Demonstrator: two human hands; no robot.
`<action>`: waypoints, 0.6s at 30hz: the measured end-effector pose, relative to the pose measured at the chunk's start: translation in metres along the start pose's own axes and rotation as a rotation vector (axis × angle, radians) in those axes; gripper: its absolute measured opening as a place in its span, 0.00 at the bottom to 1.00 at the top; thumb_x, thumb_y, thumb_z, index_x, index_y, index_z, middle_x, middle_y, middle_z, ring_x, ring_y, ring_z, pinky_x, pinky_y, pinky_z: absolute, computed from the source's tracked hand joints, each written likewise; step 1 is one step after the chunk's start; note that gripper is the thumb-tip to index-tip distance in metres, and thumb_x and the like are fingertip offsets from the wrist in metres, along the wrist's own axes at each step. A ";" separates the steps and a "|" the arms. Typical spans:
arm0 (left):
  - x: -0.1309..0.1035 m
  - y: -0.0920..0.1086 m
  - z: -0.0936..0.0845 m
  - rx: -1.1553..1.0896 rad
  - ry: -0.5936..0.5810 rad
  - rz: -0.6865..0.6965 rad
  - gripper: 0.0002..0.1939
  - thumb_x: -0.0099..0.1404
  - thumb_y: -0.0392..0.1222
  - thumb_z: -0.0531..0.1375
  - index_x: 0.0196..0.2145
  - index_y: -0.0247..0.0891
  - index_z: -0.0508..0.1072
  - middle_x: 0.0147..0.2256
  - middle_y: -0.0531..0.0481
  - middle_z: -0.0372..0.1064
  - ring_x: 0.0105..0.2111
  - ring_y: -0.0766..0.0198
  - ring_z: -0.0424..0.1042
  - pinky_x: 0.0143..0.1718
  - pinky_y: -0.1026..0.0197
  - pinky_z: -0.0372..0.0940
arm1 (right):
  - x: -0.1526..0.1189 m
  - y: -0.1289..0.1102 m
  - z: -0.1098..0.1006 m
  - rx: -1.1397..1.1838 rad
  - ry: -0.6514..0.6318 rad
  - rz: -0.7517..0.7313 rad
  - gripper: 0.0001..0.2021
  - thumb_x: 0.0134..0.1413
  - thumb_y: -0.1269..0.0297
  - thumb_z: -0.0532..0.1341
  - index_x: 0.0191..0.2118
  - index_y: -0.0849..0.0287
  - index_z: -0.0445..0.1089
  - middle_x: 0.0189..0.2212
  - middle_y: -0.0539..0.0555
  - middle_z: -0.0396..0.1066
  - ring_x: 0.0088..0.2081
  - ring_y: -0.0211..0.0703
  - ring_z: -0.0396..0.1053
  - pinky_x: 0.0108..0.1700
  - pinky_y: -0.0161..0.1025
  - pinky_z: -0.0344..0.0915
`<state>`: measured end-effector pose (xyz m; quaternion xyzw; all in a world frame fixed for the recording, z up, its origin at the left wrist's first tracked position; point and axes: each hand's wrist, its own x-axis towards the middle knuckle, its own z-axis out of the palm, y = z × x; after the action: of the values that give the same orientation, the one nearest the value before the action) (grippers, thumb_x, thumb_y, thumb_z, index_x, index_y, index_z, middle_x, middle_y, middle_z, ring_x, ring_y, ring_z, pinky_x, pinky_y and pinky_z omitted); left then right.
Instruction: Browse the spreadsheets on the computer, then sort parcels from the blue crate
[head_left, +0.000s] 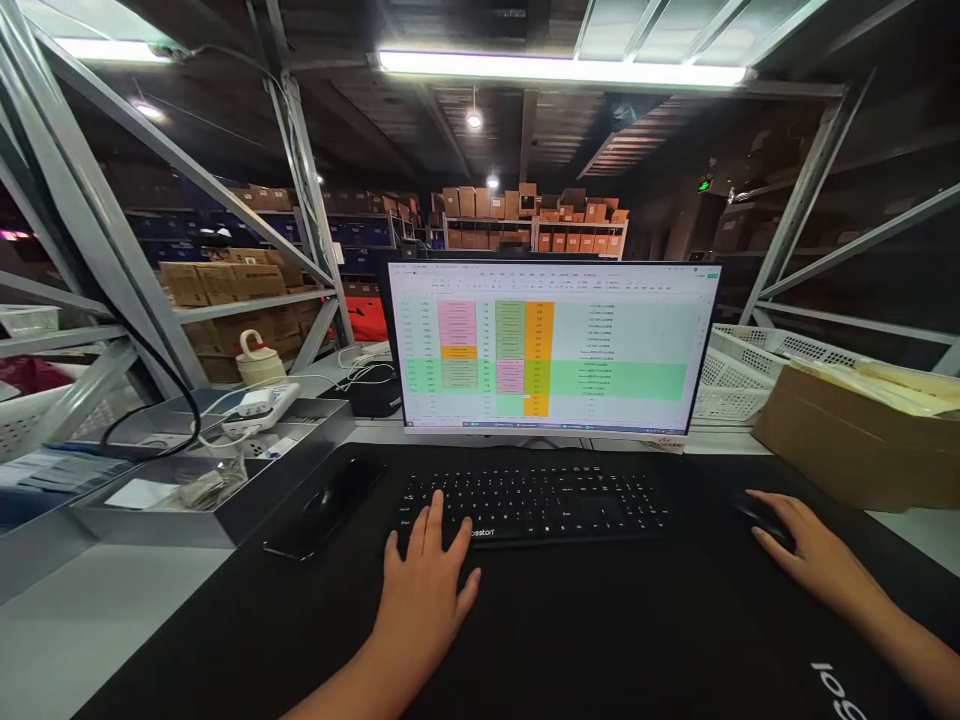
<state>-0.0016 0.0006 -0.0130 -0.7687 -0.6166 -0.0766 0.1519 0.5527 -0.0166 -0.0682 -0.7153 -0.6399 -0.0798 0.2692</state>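
Note:
My left hand [424,575] rests with fingers spread over the left front part of a black keyboard [532,505]. It holds nothing. Far to the right, my right hand [802,540] is wrapped over a black mouse [766,520]. Both devices lie on a large black desk mat [570,630]. Behind the keyboard stands a monitor [637,350] showing a spreadsheet with pink, green and orange cells. A dark phone-like object [324,508] lies left of the keyboard.
Grey trays [225,525] with a power strip [262,408] and small items stand at the left. A cream bottle [260,362] is behind them. At the right are a cardboard box [847,440] and white baskets [739,375]. Metal frame posts rise on both sides.

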 end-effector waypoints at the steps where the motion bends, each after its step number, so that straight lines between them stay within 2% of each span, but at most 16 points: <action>1: 0.001 0.000 0.000 0.006 -0.008 0.000 0.25 0.68 0.43 0.54 0.62 0.47 0.66 0.70 0.31 0.41 0.66 0.42 0.56 0.61 0.31 0.53 | 0.000 0.000 0.000 0.000 -0.003 0.002 0.28 0.58 0.44 0.54 0.61 0.49 0.63 0.57 0.56 0.68 0.56 0.55 0.70 0.53 0.50 0.72; 9: 0.004 0.001 -0.004 0.020 -0.085 -0.017 0.28 0.67 0.42 0.53 0.64 0.46 0.62 0.70 0.33 0.44 0.67 0.42 0.54 0.62 0.31 0.53 | 0.003 0.000 0.003 0.042 0.021 0.003 0.28 0.56 0.44 0.55 0.58 0.51 0.66 0.56 0.59 0.69 0.55 0.57 0.70 0.53 0.52 0.72; 18: 0.007 -0.001 0.004 0.092 -0.094 0.040 0.28 0.69 0.42 0.49 0.65 0.44 0.60 0.67 0.35 0.54 0.66 0.42 0.56 0.60 0.31 0.56 | 0.000 -0.034 -0.020 -0.036 0.016 0.105 0.24 0.56 0.49 0.54 0.56 0.50 0.66 0.55 0.57 0.69 0.50 0.51 0.73 0.51 0.48 0.72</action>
<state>-0.0016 0.0082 -0.0142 -0.7759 -0.6103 -0.0090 0.1592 0.5242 -0.0255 -0.0419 -0.7519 -0.5979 -0.0829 0.2651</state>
